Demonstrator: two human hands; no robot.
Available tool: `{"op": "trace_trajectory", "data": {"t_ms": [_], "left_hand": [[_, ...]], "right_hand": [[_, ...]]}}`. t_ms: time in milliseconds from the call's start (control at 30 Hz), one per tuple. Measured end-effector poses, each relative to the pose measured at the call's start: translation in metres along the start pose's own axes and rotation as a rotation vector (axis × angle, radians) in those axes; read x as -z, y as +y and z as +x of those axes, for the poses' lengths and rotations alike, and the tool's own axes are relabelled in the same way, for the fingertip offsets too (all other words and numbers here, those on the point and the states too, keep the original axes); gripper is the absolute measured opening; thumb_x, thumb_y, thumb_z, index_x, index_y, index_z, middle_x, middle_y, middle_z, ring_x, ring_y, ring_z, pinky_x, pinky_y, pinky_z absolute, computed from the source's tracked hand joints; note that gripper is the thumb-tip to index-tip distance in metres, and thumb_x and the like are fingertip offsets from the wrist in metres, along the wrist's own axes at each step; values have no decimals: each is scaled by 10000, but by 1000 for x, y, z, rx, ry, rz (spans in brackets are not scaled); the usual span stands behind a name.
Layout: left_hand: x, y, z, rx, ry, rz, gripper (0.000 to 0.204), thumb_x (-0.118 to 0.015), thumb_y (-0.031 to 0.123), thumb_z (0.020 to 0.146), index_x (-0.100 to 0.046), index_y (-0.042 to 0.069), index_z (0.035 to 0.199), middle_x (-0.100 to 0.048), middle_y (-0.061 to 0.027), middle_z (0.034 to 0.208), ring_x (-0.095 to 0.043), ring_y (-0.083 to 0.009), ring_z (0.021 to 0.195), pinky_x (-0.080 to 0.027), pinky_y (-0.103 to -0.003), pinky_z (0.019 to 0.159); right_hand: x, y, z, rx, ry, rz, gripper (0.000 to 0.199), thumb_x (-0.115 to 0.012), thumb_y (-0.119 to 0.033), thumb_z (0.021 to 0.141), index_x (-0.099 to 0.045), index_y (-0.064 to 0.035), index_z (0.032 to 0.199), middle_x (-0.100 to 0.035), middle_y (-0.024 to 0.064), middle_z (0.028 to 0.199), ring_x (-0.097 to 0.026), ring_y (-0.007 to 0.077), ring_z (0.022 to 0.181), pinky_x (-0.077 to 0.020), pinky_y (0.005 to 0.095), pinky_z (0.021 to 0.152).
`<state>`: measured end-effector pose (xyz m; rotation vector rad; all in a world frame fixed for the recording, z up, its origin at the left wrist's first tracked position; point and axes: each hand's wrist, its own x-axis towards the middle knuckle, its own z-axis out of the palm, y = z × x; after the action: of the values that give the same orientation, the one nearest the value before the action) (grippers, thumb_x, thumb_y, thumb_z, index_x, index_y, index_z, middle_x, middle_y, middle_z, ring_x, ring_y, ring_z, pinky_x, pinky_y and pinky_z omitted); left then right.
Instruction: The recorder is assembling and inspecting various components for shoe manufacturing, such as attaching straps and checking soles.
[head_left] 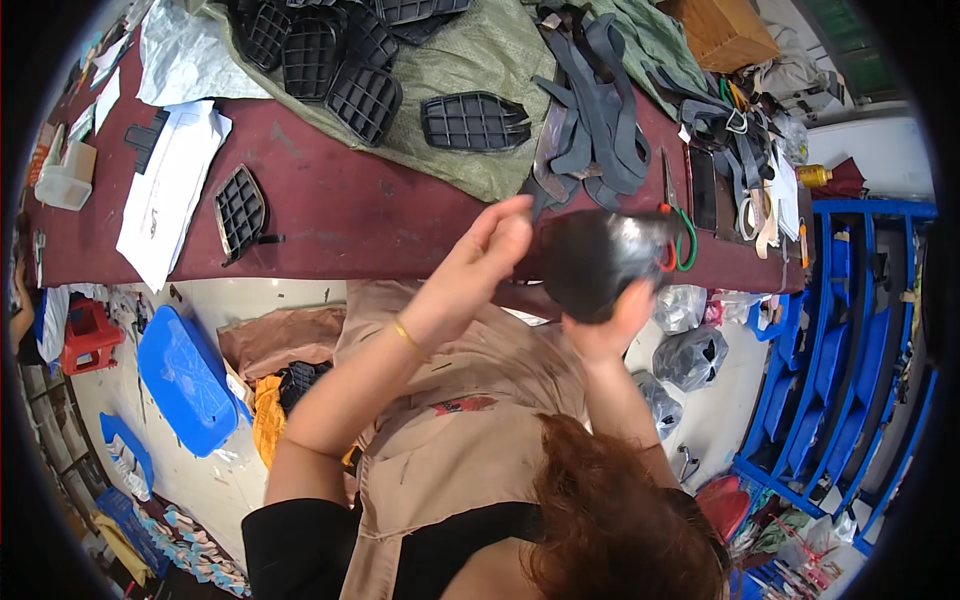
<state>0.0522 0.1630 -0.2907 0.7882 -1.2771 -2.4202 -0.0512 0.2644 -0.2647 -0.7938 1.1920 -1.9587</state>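
Maroon-topped worktable [340,215] in a cluttered workroom; clock directions read from the held piece, 12 being the far side.

Hands: right hand [615,322], at 6 o'clock, grips the near edge of a curved black piece [590,262], thumb up along its side. Piece is held above the table's near edge; blurred, with a glossy patch, so its exact form is unresolved. Left hand [490,250], at 9 to 10 o'clock, has fingers curled in toward the thumb, just beside the piece; cannot tell whether it touches the piece or pinches anything.

Near: scissors [687,245] with red and green handles at 3 o'clock, partly behind the piece. Loose pile of dark grey straps [603,125] at 12.

Farther: single black grid-ribbed panel [475,122] on an olive woven cloth [450,65], between 10 and 11; heap of similar panels [365,102] beyond it. Another ribbed panel [240,212] lies alone on the maroon top at 9, white paper sheets [172,205] past it. Blue rack [825,350] stands at 4; blue plastic tub [190,380] at 8 to 9, below table level.

Judgement: step in hand looks like handling or turning one piece in mid-air. Next move calls for a firm right-hand hold while the left fingers find the free edge.
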Motion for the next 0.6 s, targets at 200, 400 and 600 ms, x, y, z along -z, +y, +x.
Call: {"op": "trace_trajectory", "data": {"t_ms": [200, 400, 600], "left_hand": [[16, 18, -15, 397, -124, -859, 680, -354, 619, 879, -518, 26, 1169, -602, -153, 1083, -624, -253, 911, -527, -401, 797], [10, 36, -30, -168, -165, -713, 889, -317, 727, 809, -399, -14, 1293, -528, -166, 1212, -573, -265, 1050, -483, -385, 900], [5, 32, -27, -242, -228, -379, 1018, -526, 707, 724, -243, -24, 1375, -479, -230, 1246, -547, -305, 1091, -444, -396, 944]], "right_hand": [[5, -13, 8, 436, -1018, -1230, 245, -635, -82, 677, -549, -70, 906, -557, 83, 905, -546, 288, 990, -395, 441, 908], [9, 9, -18, -107, -27, -567, 230, -534, -112, 878, -521, -16, 1087, -538, 122, 1109, -508, 195, 1013, -412, 327, 844], [-19, 4, -22, -732, -72, 78, 399, -363, -291, 991, -609, -19, 833, -574, 1, 751, -492, 73, 689, -401, 244, 661]]}}
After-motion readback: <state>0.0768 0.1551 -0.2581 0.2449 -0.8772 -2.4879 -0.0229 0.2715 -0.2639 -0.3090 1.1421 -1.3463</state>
